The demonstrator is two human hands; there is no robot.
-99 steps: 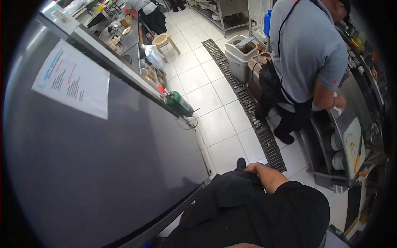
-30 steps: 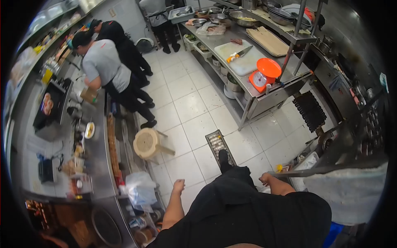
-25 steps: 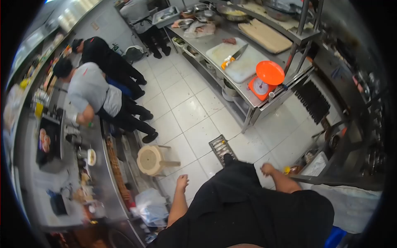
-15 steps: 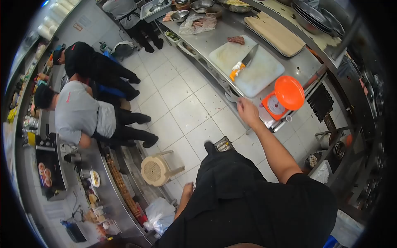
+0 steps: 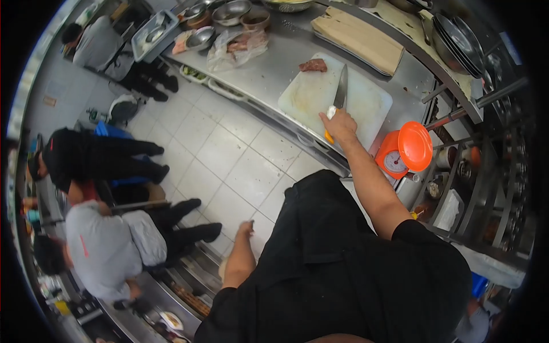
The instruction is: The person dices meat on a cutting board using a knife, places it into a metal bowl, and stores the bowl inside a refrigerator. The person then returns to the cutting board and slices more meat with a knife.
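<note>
My right hand [image 5: 344, 126] is at the handle of a kitchen knife [image 5: 341, 91], its fingers curled about the grip. White wrapping and an orange end show beside my fingers. The blade lies on a white cutting board [image 5: 369, 106], pointing away from me. Left of the blade, near the board's far edge, sits a piece of raw meat [image 5: 313, 65]. An orange dial scale [image 5: 393, 160] with a round orange pan stands right of my forearm. My left hand [image 5: 245, 229] hangs low over the tiled floor with its fingers closed; whatever they hold is too small to make out.
A bag of meat [image 5: 243, 48] and metal bowls [image 5: 231, 11] stand at the counter's far left. Behind the board is a paper-covered tray [image 5: 360, 40]. Co-workers [image 5: 103, 248] stand to the left. A metal rack [image 5: 486, 188] is on the right.
I have moved closer to the counter. My right hand has gone from the counter's edge to the knife handle. My left hand has come forward, away from my side.
</note>
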